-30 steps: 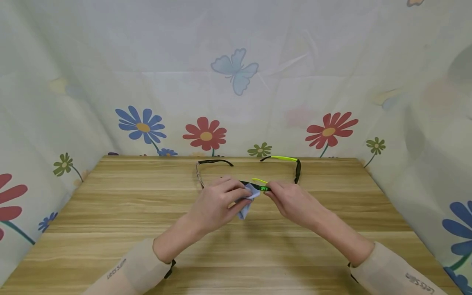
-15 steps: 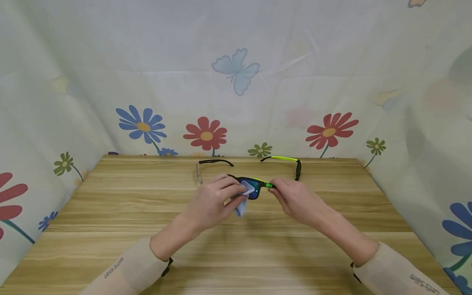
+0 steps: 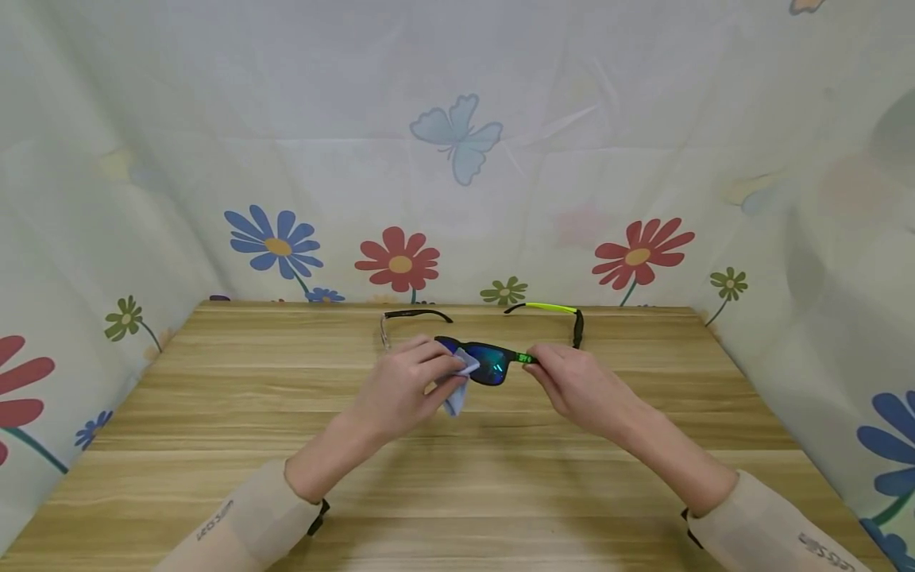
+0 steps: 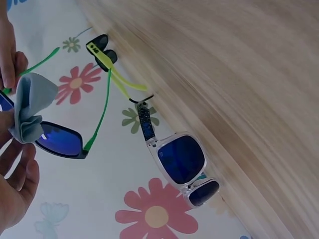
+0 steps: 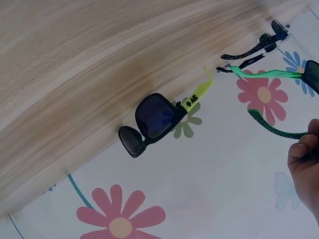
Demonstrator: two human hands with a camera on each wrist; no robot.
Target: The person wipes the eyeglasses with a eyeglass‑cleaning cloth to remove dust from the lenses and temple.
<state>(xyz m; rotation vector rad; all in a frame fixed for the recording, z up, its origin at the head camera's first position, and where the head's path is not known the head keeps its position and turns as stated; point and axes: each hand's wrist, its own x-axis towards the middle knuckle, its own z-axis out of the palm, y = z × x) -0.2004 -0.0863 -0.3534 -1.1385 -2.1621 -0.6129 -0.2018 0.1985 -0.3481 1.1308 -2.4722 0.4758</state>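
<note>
Our left hand (image 3: 397, 384) is pinching a cloth (image 3: 468, 362) over the sunglasses (image 3: 492, 367); our right hand (image 3: 584, 391) is gripping one end, apparently steadying them.

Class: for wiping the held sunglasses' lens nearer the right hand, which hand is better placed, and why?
Probably the left hand: it pinches the blue cloth right beside that lens. The right hand grips the sunglasses by their green-marked end, seemingly steadying them.

The held sunglasses (image 3: 486, 361) look plastic with glossy lenses (image 4: 61, 141), the cloth (image 3: 455, 397) matt, the tabletop (image 3: 500, 492) smooth, wood-grained
</note>
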